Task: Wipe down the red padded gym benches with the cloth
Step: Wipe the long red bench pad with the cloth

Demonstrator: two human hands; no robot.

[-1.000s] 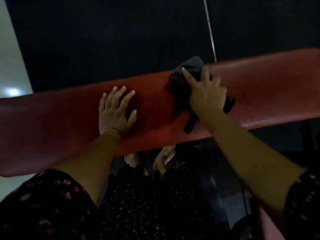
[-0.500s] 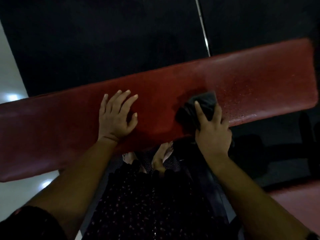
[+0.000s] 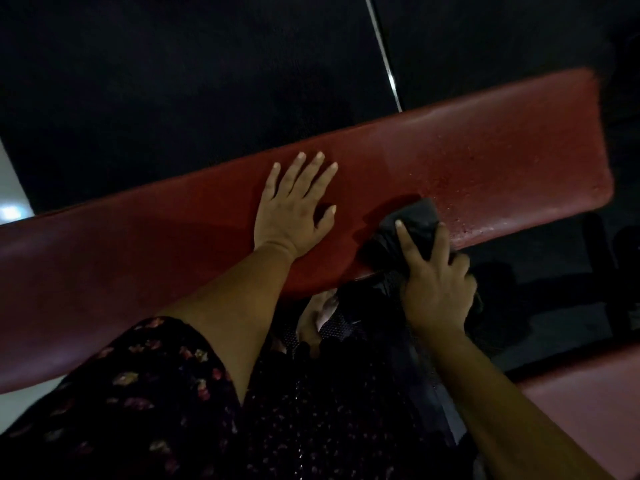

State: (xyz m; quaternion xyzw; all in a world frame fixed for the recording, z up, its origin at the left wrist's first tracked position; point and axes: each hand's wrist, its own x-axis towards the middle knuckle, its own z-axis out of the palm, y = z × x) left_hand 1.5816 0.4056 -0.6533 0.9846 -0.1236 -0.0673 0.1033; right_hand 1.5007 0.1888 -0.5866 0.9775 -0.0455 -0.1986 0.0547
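A long red padded bench runs across the view, rising toward the right, with water droplets on its right part. My left hand lies flat on the pad's middle with fingers spread. My right hand grips a dark cloth at the bench's near edge; the cloth presses on the pad just right of the left hand. Part of the cloth hangs behind my right hand below the edge.
A second red pad shows at the lower right. Dark floor mats with a thin bright seam lie beyond the bench. Pale floor shows at the left. My patterned dark clothing and feet are below the bench.
My right hand drew the cloth from the bench's far edge across the pad to the near edge. The left hand stayed flat on the pad.
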